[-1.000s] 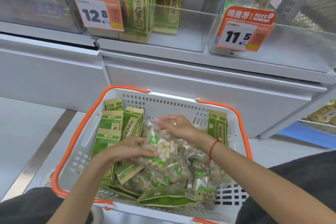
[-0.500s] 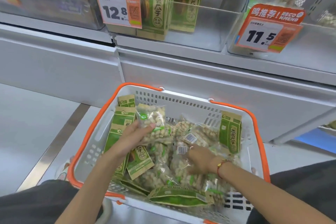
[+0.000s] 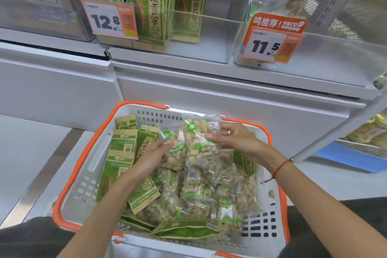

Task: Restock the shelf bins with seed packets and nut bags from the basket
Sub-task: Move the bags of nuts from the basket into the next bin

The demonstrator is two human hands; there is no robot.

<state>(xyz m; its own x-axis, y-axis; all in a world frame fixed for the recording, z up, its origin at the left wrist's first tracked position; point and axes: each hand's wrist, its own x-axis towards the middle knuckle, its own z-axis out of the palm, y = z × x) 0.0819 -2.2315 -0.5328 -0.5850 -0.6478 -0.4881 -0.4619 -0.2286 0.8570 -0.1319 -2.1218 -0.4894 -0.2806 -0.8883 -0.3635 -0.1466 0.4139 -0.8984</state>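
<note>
A white basket (image 3: 88, 176) with orange rim holds green seed packets (image 3: 120, 153) at its left and several clear nut bags (image 3: 194, 192) in the middle. My left hand (image 3: 152, 156) holds one clear nut bag (image 3: 174, 153) above the pile. My right hand (image 3: 232, 137) grips a second nut bag (image 3: 199, 140) by its upper right edge, raised next to the first. Above, a clear shelf bin (image 3: 209, 33) stands partly filled with green seed packets (image 3: 150, 6). To its right a bin (image 3: 335, 52) tagged 11.5 shows blurred contents behind its wall.
Orange price tags 12.8 (image 3: 110, 20) and 11.5 (image 3: 272, 40) hang on the bin fronts. A white shelf ledge (image 3: 209, 90) juts out between bins and basket. Another bin (image 3: 37, 6) with purple-labelled goods stands at far left. Lower shelves with yellowish packs (image 3: 370, 132) show at right.
My right hand came up out of the pile with a nut bag and brought it beside the bag in my left hand. The view shifted slightly closer to the shelf.
</note>
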